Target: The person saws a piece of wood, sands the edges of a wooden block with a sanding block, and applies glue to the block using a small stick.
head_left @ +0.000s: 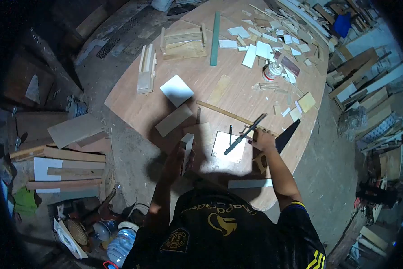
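A small wood block (186, 145) is gripped upright in the left hand (176, 162) just left of the white panel (228, 147), a dark hand tool (245, 134) is clasped by the right hand (263, 140) over it, so nothing's joined on the bench (134, 103) yet.

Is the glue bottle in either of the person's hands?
No: the glue bottle stands on the table far from both, while the left hand holds a wood block and the right hand a tool.
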Demonstrator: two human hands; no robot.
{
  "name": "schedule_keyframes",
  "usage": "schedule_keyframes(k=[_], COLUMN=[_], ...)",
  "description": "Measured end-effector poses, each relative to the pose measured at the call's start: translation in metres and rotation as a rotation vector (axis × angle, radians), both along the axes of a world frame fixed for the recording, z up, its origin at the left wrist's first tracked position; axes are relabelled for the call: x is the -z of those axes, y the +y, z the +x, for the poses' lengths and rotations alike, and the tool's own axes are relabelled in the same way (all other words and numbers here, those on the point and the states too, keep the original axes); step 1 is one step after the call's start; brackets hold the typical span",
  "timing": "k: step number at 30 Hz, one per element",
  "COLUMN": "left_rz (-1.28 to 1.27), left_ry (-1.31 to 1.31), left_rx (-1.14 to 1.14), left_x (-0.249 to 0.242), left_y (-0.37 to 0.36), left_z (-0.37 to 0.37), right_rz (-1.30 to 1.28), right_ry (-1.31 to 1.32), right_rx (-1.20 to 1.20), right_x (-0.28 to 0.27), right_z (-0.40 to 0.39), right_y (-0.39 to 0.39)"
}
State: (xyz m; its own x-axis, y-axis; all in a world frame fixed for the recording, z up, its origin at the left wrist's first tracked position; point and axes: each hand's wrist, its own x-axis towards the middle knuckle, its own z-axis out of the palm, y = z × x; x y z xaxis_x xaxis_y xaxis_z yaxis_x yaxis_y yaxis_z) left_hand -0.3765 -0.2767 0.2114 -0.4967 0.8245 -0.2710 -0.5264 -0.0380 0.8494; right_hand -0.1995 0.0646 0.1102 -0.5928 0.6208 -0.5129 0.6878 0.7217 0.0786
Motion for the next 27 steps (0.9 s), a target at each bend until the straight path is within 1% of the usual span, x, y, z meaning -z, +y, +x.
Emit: schedule_keyframes(k=[2,3,5,6,7,8,10,12,13,14,15,16,17,18,20,21,22,24,25,26,27], left_rz=[-0.057,-0.066,-0.187,-0.196,-0.145,-0.097,-0.088,-0.06,-0.081,-0.112,-0.144,-0.162,-0.125,-0.076,-0.009,0.052,0.069,0.065,0.122,0.132,0.105], left_ry=[0.075,0.073,-0.108,-0.116,-0.038,0.043,0.077,0.103,0.098,0.114,0.133,0.129,0.172,0.216,0.173,0.139,0.129,0.141,0.087,0.092,0.138], left_rx=[-0.058,-0.084,-0.195,-0.223,-0.257,-0.291,-0.376,-0.425,-0.458,-0.563,-0.666,-0.695,-0.724,-0.743,-0.75,-0.749,-0.736,-0.637,-0.603,-0.58,-0.483], left_x=[-0.001,-0.001,0.002,0.001,-0.004,-0.01,-0.018,-0.018,-0.024,-0.036,-0.041,-0.039,-0.038,-0.036,-0.03,-0.027,-0.024,-0.019,-0.013,-0.008,-0.002], left_y=[-0.008,-0.012,-0.018,-0.024,-0.031,-0.038,-0.05,-0.071,-0.079,-0.086,-0.096,-0.11,-0.121,-0.128,-0.137,-0.136,-0.13,-0.121,-0.112,-0.102,-0.091], left_z=[-0.003,-0.009,-0.022,-0.027,-0.032,-0.037,-0.045,-0.054,-0.055,-0.054,-0.052,-0.049,-0.049,-0.052,-0.048,-0.045,-0.043,-0.038,-0.033,-0.03,-0.028], right_rz=[-0.036,-0.031,-0.021,-0.013,-0.074,-0.127,-0.34,-0.614,-0.537,-0.474,-0.814,-0.751,-0.618,-0.716,-0.884,-1.067,-1.177,-1.321,-1.386,-1.45,-1.476], right_ry=[-0.082,-0.114,-0.167,-0.184,-0.204,-0.276,-0.105,-0.059,-0.07,-0.465,-0.154,-0.161,-0.293,-0.157,0.233,0.389,0.46,0.679,0.772,0.873,0.951], right_rx=[0.021,0.007,-0.002,0.002,-0.159,-0.094,-0.171,-0.241,-0.336,-0.027,0.105,0.29,0.193,0.233,0.372,0.455,0.393,0.409,0.446,0.48,0.557], right_x=[-0.012,-0.022,-0.029,-0.03,-0.041,-0.007,-0.003,-0.02,0.042,-0.062,-0.041,-0.089,-0.074,-0.069,-0.091,-0.083,-0.08,-0.106,-0.114,-0.123,-0.138], right_z=[0.002,0.0,0.0,0.001,-0.002,0.008,0.016,0.014,0.045,-0.001,0.023,0.009,0.019,0.035,0.047,0.055,0.056,0.037,0.03,0.024,0.018], right_y=[0.005,0.005,0.007,0.009,0.008,0.028,0.035,0.038,0.078,0.032,0.045,0.022,0.041,0.051,0.028,0.027,0.022,-0.021,-0.039,-0.057,-0.077])
